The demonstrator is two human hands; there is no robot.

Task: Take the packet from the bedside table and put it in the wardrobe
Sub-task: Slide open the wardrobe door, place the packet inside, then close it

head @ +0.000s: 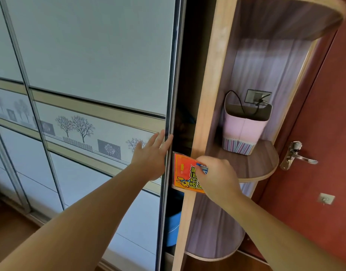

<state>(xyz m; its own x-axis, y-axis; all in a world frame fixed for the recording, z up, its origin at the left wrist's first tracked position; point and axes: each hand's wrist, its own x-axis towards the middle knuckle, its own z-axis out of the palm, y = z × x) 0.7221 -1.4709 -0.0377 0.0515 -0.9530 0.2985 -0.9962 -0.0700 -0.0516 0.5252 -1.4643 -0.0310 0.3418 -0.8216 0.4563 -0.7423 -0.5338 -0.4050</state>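
At the center of the frame, we press our left hand (pixel 151 156) flat against the sliding wardrobe door (pixel 94 75), fingers spread open and fingertips at its dark metal edge, holding nothing. Just right of it, our right hand (pixel 217 176) is closed around the red-and-orange packet (pixel 185 174), thumb over its printed face, the packet's left edge reaching into the narrow dark gap (pixel 183 124) between the door and the pale wooden side panel (pixel 207 94). Something blue (pixel 173 229) shows low in that gap. In the right half of the frame, curved corner shelves (pixel 262 163) carry a pink fabric organizer (pixel 244 126) with a black cable (pixel 240 104) running out of it to a wall socket (pixel 258 95). At far right, a red door (pixel 328 114) bears a silver lever handle (pixel 297 155).
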